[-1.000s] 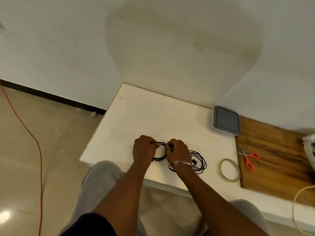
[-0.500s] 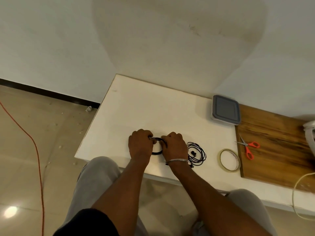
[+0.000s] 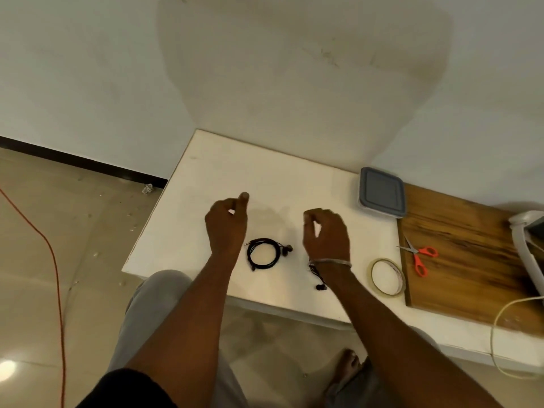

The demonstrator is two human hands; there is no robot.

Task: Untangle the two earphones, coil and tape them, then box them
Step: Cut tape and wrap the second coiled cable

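A black earphone coiled into a ring (image 3: 250, 254) lies on the white table (image 3: 265, 178), its earbuds at the ring's right side. My left hand (image 3: 226, 222) hovers just left of and above it, fingers loosely curled and holding nothing. My right hand (image 3: 326, 237) hovers to the coil's right, also loosely curled and holding nothing. The second black earphone (image 3: 317, 276) is mostly hidden under my right wrist; only a bit of cable and one bud show. A roll of clear tape (image 3: 401, 282) lies to the right. The grey-lidded box (image 3: 381, 192) stands shut at the back right.
Orange-handled scissors (image 3: 419, 257) lie on a wooden board (image 3: 471, 260) right of the tape. A white appliance (image 3: 524, 245) and a white cord (image 3: 497, 319) sit at the far right. An orange cable (image 3: 56, 275) runs across the floor on the left. My knees are below the table's front edge.
Both hands have let go of the coiled earphone and lifted apart, left hand to the left, right hand to the right. The coil now lies free on the table between them.
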